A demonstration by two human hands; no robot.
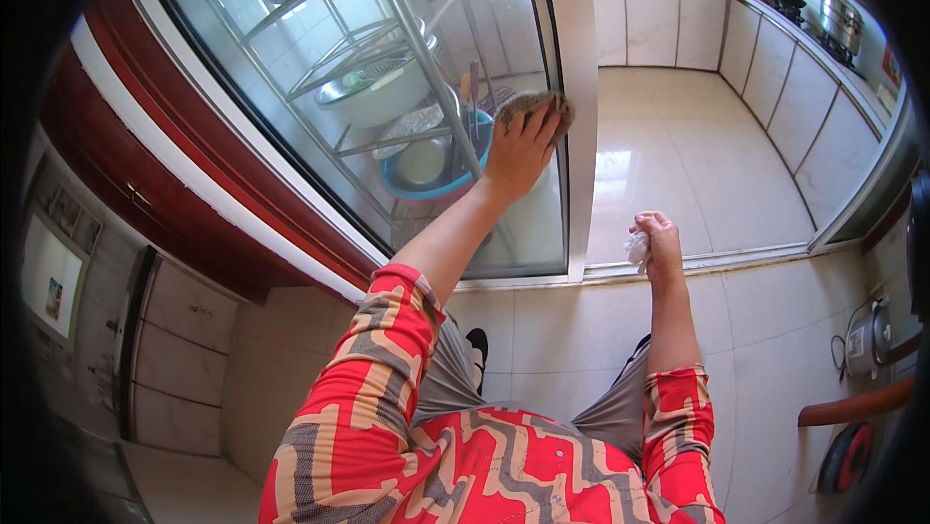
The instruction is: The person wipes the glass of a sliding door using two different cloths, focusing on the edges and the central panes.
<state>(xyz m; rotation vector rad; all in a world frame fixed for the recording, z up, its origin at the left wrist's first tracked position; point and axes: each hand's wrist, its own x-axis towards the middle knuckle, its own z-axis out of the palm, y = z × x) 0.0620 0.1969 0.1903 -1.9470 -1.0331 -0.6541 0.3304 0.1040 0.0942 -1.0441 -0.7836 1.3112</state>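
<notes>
My left hand (519,153) presses a brown cloth (536,111) flat against the glass of a sliding door (508,233), near its white frame (580,124). The fingers are spread over the cloth, and part of it sticks out past the fingertips. My right hand (662,242) hangs lower, in front of the doorway, closed around a crumpled white tissue or thin cloth (638,248). It touches neither the door nor the frame.
Behind the glass stands a metal rack (418,37) with basins, among them a blue basin (392,179). The door track (697,261) crosses the floor. Kitchen cabinets (650,19) lie beyond. At right are a rice cooker (864,339) and a wooden leg (850,408).
</notes>
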